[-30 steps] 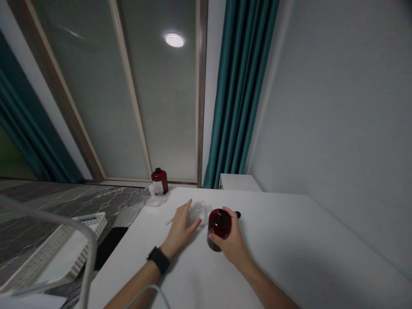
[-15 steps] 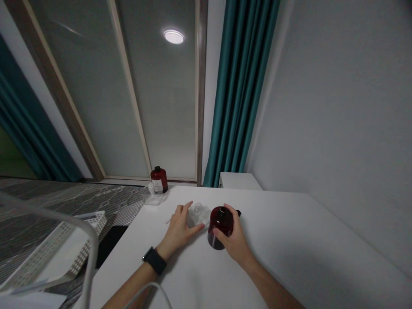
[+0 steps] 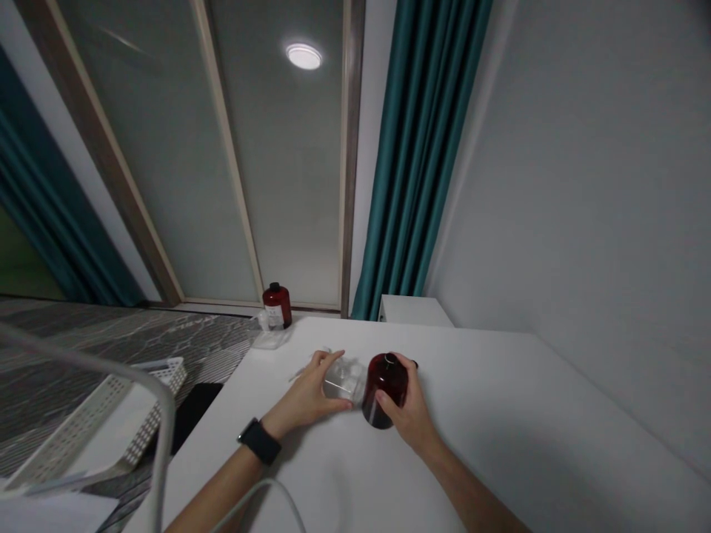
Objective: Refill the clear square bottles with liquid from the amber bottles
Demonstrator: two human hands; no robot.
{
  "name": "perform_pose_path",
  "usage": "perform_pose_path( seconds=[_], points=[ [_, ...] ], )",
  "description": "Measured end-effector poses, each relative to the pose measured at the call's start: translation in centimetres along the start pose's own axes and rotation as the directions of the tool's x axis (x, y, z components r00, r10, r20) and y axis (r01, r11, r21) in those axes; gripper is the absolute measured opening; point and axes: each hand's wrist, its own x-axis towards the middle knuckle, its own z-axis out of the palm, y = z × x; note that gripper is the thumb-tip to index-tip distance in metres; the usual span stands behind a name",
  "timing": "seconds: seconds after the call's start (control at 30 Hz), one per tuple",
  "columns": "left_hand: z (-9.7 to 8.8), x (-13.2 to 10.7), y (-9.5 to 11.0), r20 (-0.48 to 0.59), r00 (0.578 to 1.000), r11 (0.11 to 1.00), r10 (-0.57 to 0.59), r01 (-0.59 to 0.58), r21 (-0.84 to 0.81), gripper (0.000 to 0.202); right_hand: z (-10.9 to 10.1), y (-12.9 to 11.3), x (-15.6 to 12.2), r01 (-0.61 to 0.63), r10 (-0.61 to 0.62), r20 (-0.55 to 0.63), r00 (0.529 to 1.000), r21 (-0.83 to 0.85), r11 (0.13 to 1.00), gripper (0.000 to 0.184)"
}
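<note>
My right hand (image 3: 409, 406) is wrapped round a dark red see-through bottle (image 3: 383, 385) with a dark neck, held over the white table (image 3: 500, 414). A small black piece (image 3: 415, 364) peeks out behind those fingers; its kind is unclear. To the left, my left hand (image 3: 312, 389), with a dark watch on its wrist, curves its thumb and fingers round a clear plastic container (image 3: 341, 381). The container lies close beside the bottle, its shape partly hidden. A thin pale stick-like thing (image 3: 295, 375) shows behind the left hand.
Another red bottle (image 3: 277, 305) with a white label stands at the table's far left corner, by a clear plastic piece (image 3: 269, 339). White perforated basket (image 3: 83, 429) sits at lower left. A pale curved tube (image 3: 164, 444) crosses the left foreground. Wall runs along the right.
The clear container now shows a flat boxy side and appears turned. My left thumb and fingers have spread wider round it. Bottle and right hand have shifted slightly right in view.
</note>
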Motion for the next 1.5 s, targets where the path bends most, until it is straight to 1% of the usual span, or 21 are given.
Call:
perform_pose_path(
  seconds=[0.1, 0.17, 0.27, 0.33, 0.4, 0.5, 0.57, 0.63, 0.7, 0.77, 0.87, 0.97, 1.03, 1.13, 1.2, 1.27, 1.33, 1.43, 1.5],
  points=[
    [-0.2, 0.0, -0.5, 0.012, 0.998, 0.998, 0.059, -0.059, -0.007, 0.076, 0.0, 0.0, 0.1, 0.052, -0.052, -0.005, 0.999, -0.044, 0.998, 0.056],
    [-0.2, 0.0, -0.6, 0.011, 0.998, 0.998, 0.069, -0.069, 0.013, 0.07, 0.0, 0.0, 0.0, 0.107, -0.11, -0.034, 0.993, -0.101, 0.989, 0.054],
    [0.0, 0.1, -0.6, -0.001, 0.999, 0.998, 0.049, -0.049, 0.049, 0.073, 0.2, 0.0, -0.1, 0.147, -0.157, -0.065, 0.985, -0.14, 0.979, 0.051],
    [0.2, 0.0, -0.5, -0.005, 0.999, 0.998, 0.036, -0.036, 0.054, 0.077, 0.3, -0.1, -0.2, 0.133, -0.141, -0.059, 0.988, -0.114, 0.985, 0.051],
    [0.6, 0.0, -0.5, -0.003, 0.999, 0.999, 0.032, -0.031, 0.044, 0.081, 0.5, -0.2, -0.3, 0.094, -0.099, -0.06, 0.993, -0.076, 0.993, 0.054],
    [1.1, 0.0, -0.5, 0.002, 1.0, 0.999, 0.024, -0.024, 0.039, 0.087, 0.9, -0.3, -0.4, -0.017, 0.013, -0.088, 0.996, -0.046, 0.999, 0.067],
    [1.4, 0.0, -0.6, 0.002, 1.0, 0.998, 0.02, -0.02, 0.056, 0.09, 1.1, -0.4, -0.4, -0.094, 0.084, -0.131, 0.988, -0.067, 0.993, 0.075],
    [1.6, -0.1, -0.6, -0.004, 1.0, 0.997, 0.015, -0.014, 0.082, 0.091, 1.1, -0.6, -0.4, -0.15, 0.136, -0.154, 0.979, -0.08, 0.986, 0.079],
    [1.8, -0.1, -0.7, -0.009, 1.0, 0.995, 0.013, -0.012, 0.098, 0.091, 0.9, -0.7, -0.2, -0.177, 0.17, -0.129, 0.977, -0.048, 0.983, 0.079],
    [1.8, -0.1, -0.6, -0.003, 1.0, 0.995, 0.019, -0.018, 0.099, 0.09, 0.6, -0.9, 0.0, -0.19, 0.191, -0.066, 0.979, 0.017, 0.982, 0.08],
    [1.7, -0.1, -0.4, 0.012, 1.0, 0.995, 0.011, -0.012, 0.103, 0.089, 0.1, -1.0, 0.2, -0.192, 0.19, 0.029, 0.981, 0.102, 0.976, 0.083],
    [1.6, -0.2, -0.1, -0.001, 1.0, 0.993, -0.005, 0.005, 0.121, 0.089, -0.1, -0.6, 0.2, -0.188, 0.181, 0.061, 0.982, 0.13, 0.974, 0.082],
    [1.5, -0.2, 0.0, -0.007, 1.0, 0.992, -0.008, 0.008, 0.123, 0.09, 0.1, -0.3, 0.0, -0.182, 0.178, 0.045, 0.983, 0.126, 0.975, 0.08],
    [1.6, -0.2, 0.0, -0.006, 1.0, 0.994, -0.005, 0.006, 0.109, 0.087, 0.6, 0.1, -0.2, -0.16, 0.163, -0.024, 0.986, 0.107, 0.981, 0.082],
    [1.8, -0.2, 0.0, -0.008, 1.0, 0.996, -0.011, 0.011, 0.089, 0.084, 0.9, 0.0, -0.2, -0.157, 0.162, -0.068, 0.984, 0.072, 0.985, 0.083],
    [1.8, -0.2, 0.0, -0.016, 1.0, 0.998, -0.021, 0.021, 0.06, 0.081, 1.1, -0.4, -0.2, -0.167, 0.168, -0.098, 0.981, 0.021, 0.986, 0.079],
    [1.7, -0.2, 0.2, -0.047, 0.999, 1.0, -0.016, 0.017, 0.02, 0.079, 1.2, -0.8, -0.1, -0.169, 0.166, -0.106, 0.98, -0.018, 0.985, 0.075],
    [1.2, -0.3, 0.6, -0.104, 0.994, 0.997, 0.014, -0.021, -0.069, 0.078, 1.1, -1.1, 0.0, -0.15, 0.145, -0.089, 0.985, -0.041, 0.988, 0.074],
    [0.8, -0.4, 0.9, -0.112, 0.993, 0.991, 0.036, -0.05, -0.126, 0.08, 1.0, -1.1, 0.0, -0.138, 0.134, -0.072, 0.988, -0.056, 0.989, 0.075]
  ],
)
